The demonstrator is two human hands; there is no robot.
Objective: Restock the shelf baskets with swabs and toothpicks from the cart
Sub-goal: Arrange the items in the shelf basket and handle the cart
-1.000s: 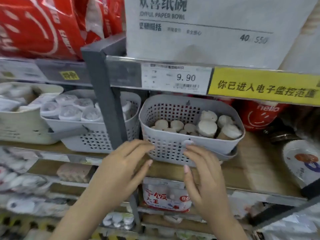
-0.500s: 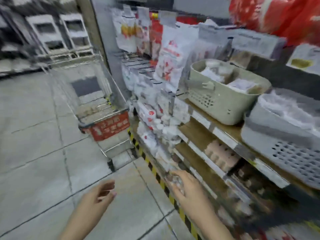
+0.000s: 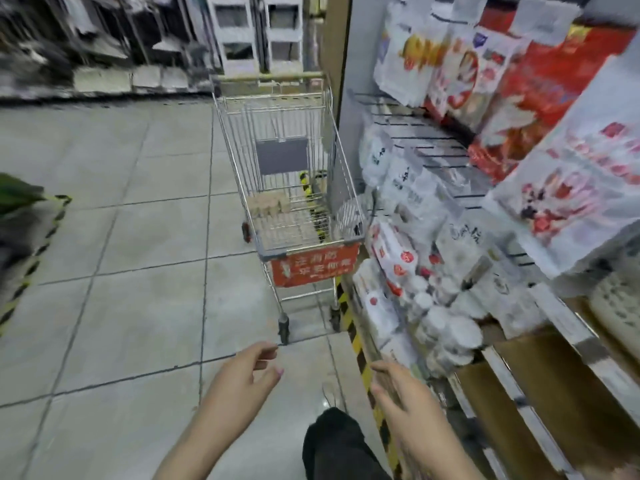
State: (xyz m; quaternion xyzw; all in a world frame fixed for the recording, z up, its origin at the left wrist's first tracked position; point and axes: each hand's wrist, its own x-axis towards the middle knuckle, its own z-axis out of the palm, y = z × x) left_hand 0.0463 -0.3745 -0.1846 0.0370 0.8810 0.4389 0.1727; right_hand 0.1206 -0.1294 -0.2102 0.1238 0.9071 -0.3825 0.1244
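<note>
Fingers point(image 3: 266, 355) loosely curled, both hands empty before wire-mesh cart point(image 3: 291, 188).

Pretty clearly a supermarket aisle: silver wire shopping cart with a red front placard point(image 3: 292, 188) at 12 o'clock on pale grey floor tiles point(image 3: 121, 271), hanging white-and-red packaged goods point(image 3: 450, 64) on racks at 2 o'clock.

blur: shelf goods point(image 3: 433, 292) | unclear: cart point(image 3: 294, 188) contents | cropped: forearms

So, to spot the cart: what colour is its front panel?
Red with pale lettering, on the cart front panel, head view.
</note>
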